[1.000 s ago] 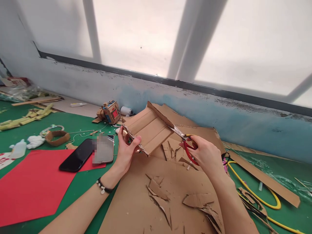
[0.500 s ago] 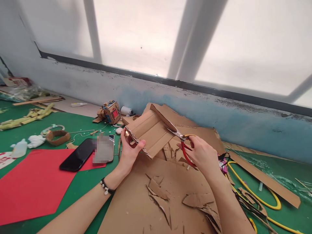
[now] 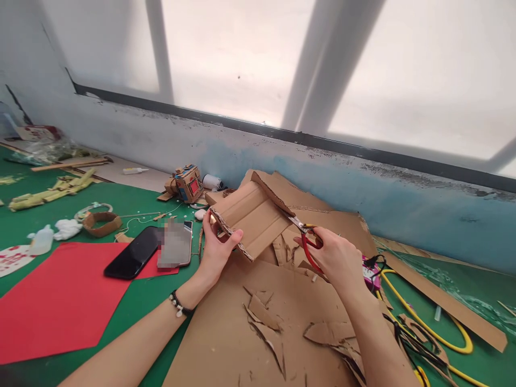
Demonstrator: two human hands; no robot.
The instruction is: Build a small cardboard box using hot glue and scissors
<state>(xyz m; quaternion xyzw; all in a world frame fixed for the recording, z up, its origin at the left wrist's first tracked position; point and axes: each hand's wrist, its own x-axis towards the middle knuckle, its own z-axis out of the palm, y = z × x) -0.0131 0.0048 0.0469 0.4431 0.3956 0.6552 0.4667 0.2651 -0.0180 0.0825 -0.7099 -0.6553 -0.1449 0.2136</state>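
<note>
My left hand grips the near edge of a ridged corrugated cardboard piece, holding it tilted above the table. My right hand is closed in the red handles of a pair of scissors, whose blades bite into the cardboard's right edge. A flap of cardboard stands up behind the blades. Under both hands lies a large brown cardboard sheet strewn with several torn scraps.
Left on the green table lie a red paper sheet, a black phone and a second phone. A small cardboard model sits by the wall. Yellow cable and a cardboard strip are at right.
The cardboard piece and both hands have shifted slightly right and down, and the scissors have worked a little further along the cardboard's edge.
</note>
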